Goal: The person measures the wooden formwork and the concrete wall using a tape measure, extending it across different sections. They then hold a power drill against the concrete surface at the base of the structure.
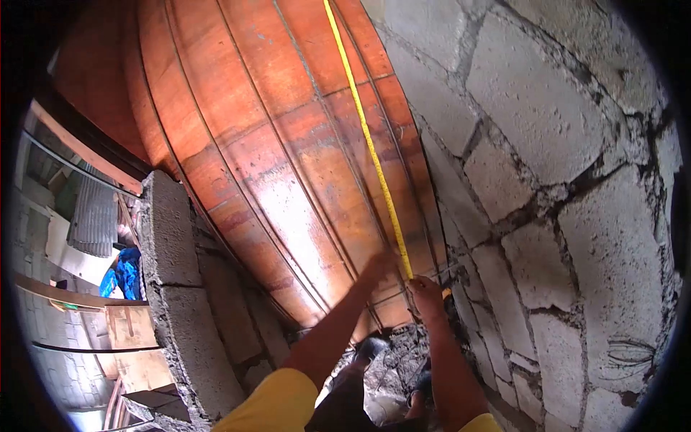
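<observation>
A yellow tape measure (pixel 379 169) is stretched along an orange panel (pixel 288 158) crossed by thin metal rods (pixel 237 57). My right hand (pixel 427 294) is closed around the tape's near end, low on the panel close to the block wall. A small bit of yellow-orange (pixel 446 293) shows just beyond that hand. My left hand (pixel 387 265) is beside the tape, over the rods, smeared by motion with its fingers indistinct. Below the hands my feet (pixel 372 348) stand on rough, rubble-strewn ground (pixel 389 374).
A rough concrete block wall (pixel 533 129) rises close on the right. A shorter block wall edge (pixel 176 273) stands at the left. Beyond it are a corrugated sheet (pixel 95 216), blue plastic (pixel 128 273) and wooden boards (pixel 137 345). Loose wire (pixel 632 353) sticks out low on the right wall.
</observation>
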The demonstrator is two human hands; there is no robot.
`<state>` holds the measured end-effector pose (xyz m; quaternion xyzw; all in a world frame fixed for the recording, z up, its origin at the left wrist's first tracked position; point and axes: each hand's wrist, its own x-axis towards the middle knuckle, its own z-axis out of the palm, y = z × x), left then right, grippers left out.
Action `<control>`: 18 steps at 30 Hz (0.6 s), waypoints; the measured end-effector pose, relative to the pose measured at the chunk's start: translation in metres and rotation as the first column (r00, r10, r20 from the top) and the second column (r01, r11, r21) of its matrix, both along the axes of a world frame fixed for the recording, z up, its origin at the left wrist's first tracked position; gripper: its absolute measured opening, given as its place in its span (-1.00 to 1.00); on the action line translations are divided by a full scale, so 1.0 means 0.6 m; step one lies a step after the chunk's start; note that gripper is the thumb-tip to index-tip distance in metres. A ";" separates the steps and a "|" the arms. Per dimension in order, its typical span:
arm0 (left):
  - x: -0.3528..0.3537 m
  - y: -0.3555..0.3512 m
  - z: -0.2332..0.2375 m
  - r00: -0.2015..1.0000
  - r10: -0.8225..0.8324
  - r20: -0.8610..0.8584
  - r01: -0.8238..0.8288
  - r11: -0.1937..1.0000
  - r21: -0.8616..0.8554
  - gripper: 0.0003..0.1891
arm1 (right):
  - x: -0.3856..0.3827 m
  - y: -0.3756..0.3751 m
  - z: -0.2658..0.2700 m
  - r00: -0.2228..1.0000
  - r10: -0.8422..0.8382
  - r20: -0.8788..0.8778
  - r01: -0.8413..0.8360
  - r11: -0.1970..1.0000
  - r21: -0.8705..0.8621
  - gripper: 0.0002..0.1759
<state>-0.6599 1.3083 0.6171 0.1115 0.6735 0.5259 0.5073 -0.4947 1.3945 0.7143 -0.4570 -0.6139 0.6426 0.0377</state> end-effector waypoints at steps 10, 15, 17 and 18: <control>-0.017 0.133 0.176 0.891 0.334 0.306 -0.429 0.840 0.333 -0.79 | -0.055 0.052 0.053 0.999 0.045 0.007 -0.045 0.963 0.267 -0.63; -0.129 0.177 0.237 0.854 0.415 0.314 -0.504 0.810 0.300 -0.83 | 0.184 -0.018 0.109 0.987 0.077 0.144 -0.120 0.940 0.319 -0.70; -0.169 0.199 0.228 0.853 0.457 0.254 -0.522 0.763 0.381 -0.83 | 0.373 -0.044 0.021 0.940 0.240 0.241 -0.301 0.917 0.263 -0.69; -0.196 0.209 0.213 0.862 0.437 0.258 -0.507 0.751 0.424 -0.84 | 0.421 -0.066 0.043 0.930 0.220 0.294 -0.289 0.933 0.215 -0.69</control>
